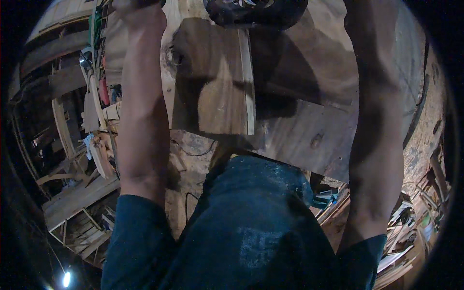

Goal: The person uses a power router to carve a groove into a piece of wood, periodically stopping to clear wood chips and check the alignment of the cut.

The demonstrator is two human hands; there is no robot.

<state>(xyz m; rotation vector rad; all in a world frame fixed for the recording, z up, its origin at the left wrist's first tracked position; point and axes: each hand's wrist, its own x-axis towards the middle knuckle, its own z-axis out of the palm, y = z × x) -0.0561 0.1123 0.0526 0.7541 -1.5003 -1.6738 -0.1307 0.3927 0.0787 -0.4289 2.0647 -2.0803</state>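
Both my arms stretch forward over wooden boards. The left forearm [143, 96] runs to the top edge, where only the start of my left hand [137, 3] shows; its fingers are cut off. My right forearm [376, 106] also leaves at the top, with that hand out of the picture. Between the arms, a brown board [217, 92] with a pale strip [247, 82] along its right side lies on a wide plank [309, 130]. A dark, rounded object [256, 19] sits at the top middle, partly cut off, its kind unclear.
Wood offcuts [99, 157] and a long board [79, 198] lie at the left, near a red object [104, 92]. More scraps and shavings [398, 256] pile up at the lower right. A teal object [325, 199] is beside my shirt. A thin cord [186, 205] hangs near my left arm.
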